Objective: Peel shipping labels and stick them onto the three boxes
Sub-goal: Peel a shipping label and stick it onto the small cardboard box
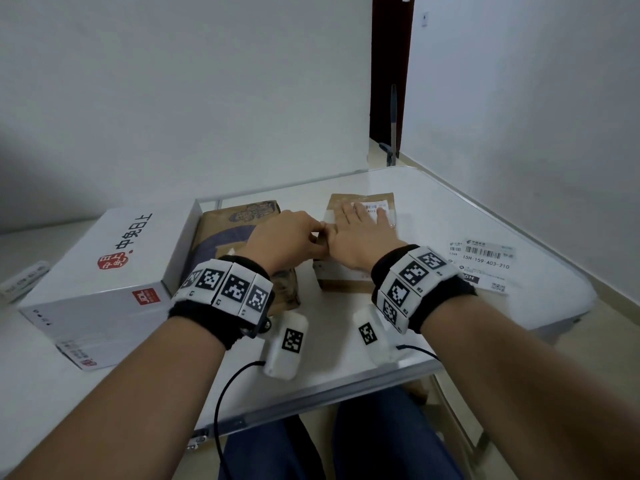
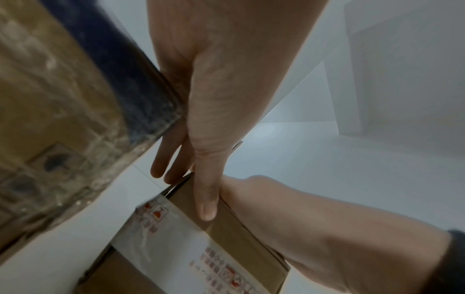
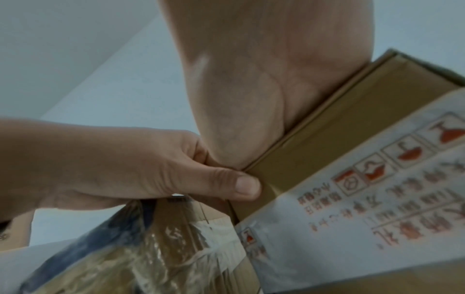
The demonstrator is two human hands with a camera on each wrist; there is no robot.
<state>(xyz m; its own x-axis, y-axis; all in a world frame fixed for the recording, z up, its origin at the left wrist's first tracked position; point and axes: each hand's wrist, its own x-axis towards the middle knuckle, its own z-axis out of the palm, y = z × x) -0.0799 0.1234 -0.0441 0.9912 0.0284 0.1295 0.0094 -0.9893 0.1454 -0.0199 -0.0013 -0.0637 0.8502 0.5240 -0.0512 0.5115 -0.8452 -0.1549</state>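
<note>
A small brown box [image 1: 341, 284] stands right of centre on the white table, with white tape printed in red [image 3: 377, 199] on its side. A white shipping label [image 1: 375, 205] lies on its top. My right hand [image 1: 360, 226] lies flat on that top, fingers straight, pressing the label. My left hand [image 1: 317, 235] grips the box's left upper edge, thumb [image 3: 247, 187] on the side wall [image 2: 226, 234]. Left of it stands a brown box with blue print [image 1: 228, 230], and further left a large white box [image 1: 114, 251]. Neither shows a label on top.
A loose shipping label [image 1: 485, 265] lies flat on the table to the right of the small box. A strip of paper [image 1: 20, 282] sits at the far left. The table's near edge [image 1: 346, 382] is just under my wrists; walls close in behind and right.
</note>
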